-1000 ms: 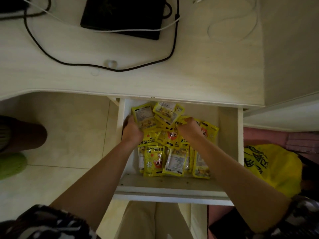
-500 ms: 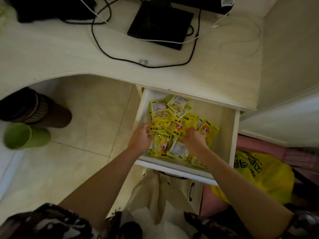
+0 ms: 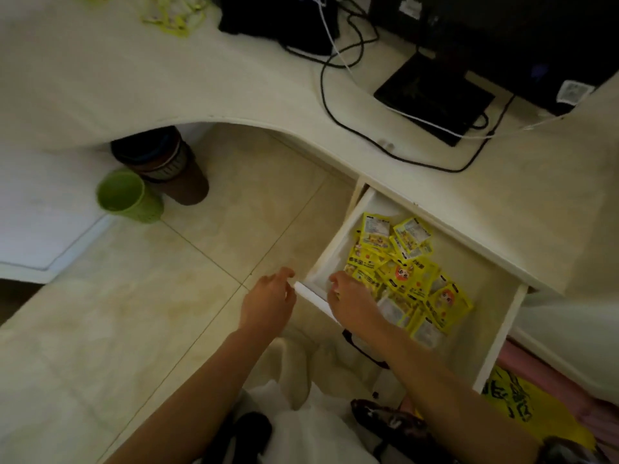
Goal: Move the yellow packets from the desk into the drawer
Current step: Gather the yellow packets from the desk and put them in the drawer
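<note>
The open white wooden drawer (image 3: 338, 236) juts out from under the pale cream tabletop (image 3: 167, 82), and a loose heap of glossy yellow snack packets (image 3: 402, 272) lies inside it, overlapping one another across the drawer's floor. More yellow packets (image 3: 174, 13), blurred, lie at the far edge of the tabletop.

The person's left hand (image 3: 268, 303) hovers outside the drawer, just beside its near left corner, over the beige tiled floor (image 3: 134, 329). Its fingers are relaxed and slightly spread, and it holds nothing. The right hand (image 3: 351, 299) reaches over the drawer's front edge at the near left part of the heap. Its fingers bend down toward the packets and seem to touch them, but whether they pinch one cannot be told, since the back of the hand hides the fingertips.

On the tabletop stand a flat black rectangular device (image 3: 432, 92) and a dark monitor (image 3: 502, 35), with a black cable (image 3: 335, 105) looping in front of them and a thin white cable (image 3: 435, 123) crossing the device. Under the curved edge of the tabletop, on the floor, a green plastic cup-shaped bin (image 3: 125, 197) stands just beside a brown wastebasket (image 3: 170, 169). To the right of the drawer a yellow plastic bag with dark print (image 3: 522, 403) lies low in view.
</note>
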